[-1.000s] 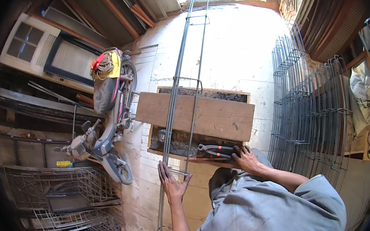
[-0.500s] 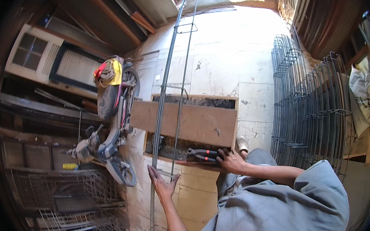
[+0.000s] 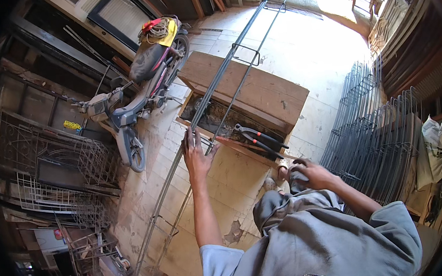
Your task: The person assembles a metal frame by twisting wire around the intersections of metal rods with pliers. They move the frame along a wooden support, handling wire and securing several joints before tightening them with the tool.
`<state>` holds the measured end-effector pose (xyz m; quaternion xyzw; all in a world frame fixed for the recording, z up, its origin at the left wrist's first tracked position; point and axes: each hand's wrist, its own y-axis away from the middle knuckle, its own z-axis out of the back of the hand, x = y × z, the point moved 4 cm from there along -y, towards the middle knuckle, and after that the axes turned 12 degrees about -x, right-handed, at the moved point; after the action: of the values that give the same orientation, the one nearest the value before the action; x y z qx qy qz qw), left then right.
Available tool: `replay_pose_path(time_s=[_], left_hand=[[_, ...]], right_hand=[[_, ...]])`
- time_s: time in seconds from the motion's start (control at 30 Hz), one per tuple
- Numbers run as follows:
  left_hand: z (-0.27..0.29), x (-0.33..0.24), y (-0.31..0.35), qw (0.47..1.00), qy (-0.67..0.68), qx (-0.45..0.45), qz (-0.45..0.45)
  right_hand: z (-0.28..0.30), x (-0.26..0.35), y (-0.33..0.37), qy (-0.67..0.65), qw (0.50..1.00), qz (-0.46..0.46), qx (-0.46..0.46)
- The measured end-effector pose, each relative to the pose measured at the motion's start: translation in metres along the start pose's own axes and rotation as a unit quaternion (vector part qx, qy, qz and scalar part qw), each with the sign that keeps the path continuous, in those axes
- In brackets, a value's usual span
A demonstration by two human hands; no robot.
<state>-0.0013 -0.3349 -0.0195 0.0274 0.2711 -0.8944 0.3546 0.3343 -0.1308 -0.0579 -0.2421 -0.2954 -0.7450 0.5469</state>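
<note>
A long, narrow rebar cage (image 3: 230,105) of dark steel rods with square stirrups lies across a wooden box bench (image 3: 258,85). My left hand (image 3: 196,153) is on the cage at the bench's near edge, fingers along the left rods and thumb against the right rod. It appears to grip the cage across its width. Long-handled pincers (image 3: 260,138) with orange-red bands lie over the bench's dark trough, handles toward me. My right hand (image 3: 313,174) is empty above my knee, its fingers loosely bent and apart, nearest the pincers' handle ends.
A motorbike (image 3: 124,112) with rope and yellow cloth on its seat stands left of the cage. Several finished rebar cages (image 3: 361,120) are stacked at the right, beside a white sack (image 3: 437,145). Metal grilles (image 3: 49,153) crowd the far left.
My right hand has let go of the pincers and drawn back toward my knee, leaving them on the bench. My left hand stays on the cage. The whole view has turned.
</note>
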Motion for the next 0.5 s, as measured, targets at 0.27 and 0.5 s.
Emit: replay_pose_path(time_s=[0.27, 0.5], left_hand=[[0.013, -0.036, 0.004, 0.995, 0.083, -0.031, 0.046], [-0.025, -0.011, 0.019, 0.993, 0.037, 0.009, 0.110]], right_hand=[[0.052, -0.014, 0.019, -0.030, 0.984, -0.066, -0.162], [-0.034, -0.082, -0.047, -0.015, 0.992, -0.087, -0.088]])
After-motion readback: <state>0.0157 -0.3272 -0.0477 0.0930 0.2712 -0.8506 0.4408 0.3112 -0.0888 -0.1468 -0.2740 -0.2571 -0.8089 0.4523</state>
